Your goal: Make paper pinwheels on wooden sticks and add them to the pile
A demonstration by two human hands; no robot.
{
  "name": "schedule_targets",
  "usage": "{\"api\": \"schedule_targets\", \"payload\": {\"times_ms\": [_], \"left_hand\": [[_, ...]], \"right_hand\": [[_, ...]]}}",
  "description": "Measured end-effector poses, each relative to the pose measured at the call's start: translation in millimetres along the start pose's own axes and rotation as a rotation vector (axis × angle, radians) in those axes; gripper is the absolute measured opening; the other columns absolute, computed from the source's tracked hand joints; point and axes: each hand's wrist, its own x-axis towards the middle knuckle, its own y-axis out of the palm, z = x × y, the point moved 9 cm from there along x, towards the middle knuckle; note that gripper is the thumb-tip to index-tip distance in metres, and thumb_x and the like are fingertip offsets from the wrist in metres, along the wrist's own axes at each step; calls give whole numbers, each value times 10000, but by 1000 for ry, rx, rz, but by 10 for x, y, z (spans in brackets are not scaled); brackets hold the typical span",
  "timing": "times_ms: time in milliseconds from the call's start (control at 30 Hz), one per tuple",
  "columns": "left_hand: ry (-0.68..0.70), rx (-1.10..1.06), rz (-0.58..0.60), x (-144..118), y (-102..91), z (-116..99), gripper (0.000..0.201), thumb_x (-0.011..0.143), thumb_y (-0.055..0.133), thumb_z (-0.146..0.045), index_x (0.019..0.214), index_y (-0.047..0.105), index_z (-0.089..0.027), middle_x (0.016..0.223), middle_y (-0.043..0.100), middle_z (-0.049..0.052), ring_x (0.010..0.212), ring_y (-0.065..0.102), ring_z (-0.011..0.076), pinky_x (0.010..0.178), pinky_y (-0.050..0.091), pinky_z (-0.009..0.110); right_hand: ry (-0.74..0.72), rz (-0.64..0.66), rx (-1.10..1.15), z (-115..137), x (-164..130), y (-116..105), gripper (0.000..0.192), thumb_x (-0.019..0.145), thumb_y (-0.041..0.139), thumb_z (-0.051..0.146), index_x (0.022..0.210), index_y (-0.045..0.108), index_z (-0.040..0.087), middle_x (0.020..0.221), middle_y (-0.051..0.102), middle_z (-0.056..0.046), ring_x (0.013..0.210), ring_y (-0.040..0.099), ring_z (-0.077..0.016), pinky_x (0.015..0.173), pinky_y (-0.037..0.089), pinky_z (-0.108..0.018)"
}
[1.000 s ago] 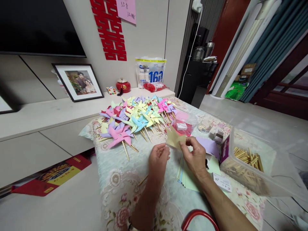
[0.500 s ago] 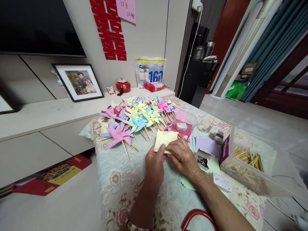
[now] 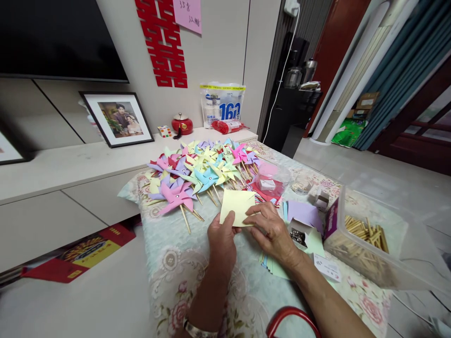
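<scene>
Left hand (image 3: 221, 237) and right hand (image 3: 273, 231) apparently pinch yellow paper (image 3: 237, 207) between them.

Even, soft indoor light with faint shadows; the centre is sharp, while wide-angle distortion bends the edges.
</scene>
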Motion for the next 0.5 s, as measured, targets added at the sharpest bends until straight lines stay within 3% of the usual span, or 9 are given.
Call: {"api": "schedule_targets", "payload": {"times_ms": [300, 500], "left_hand": [[-2, -38, 54, 11, 56, 63, 399, 600, 826, -241, 957, 681, -136, 858, 763, 64, 758, 708, 212, 698, 540, 313], [-7, -83, 70, -13, 96, 53, 417, 591, 834, -237, 959, 663, -139, 867, 763, 69, 790, 727, 231, 730, 548, 329]], "right_hand": [[54, 38, 118, -28, 4, 45, 144, 952, 560, 189, 963, 697, 234, 855, 705, -38, 833, 587, -204, 796, 434, -383], [321, -50, 234, -276, -54, 18, 151, 892, 621, 217, 1024, 695, 223, 830, 714, -29, 817, 648, -200, 765, 489, -345]]}}
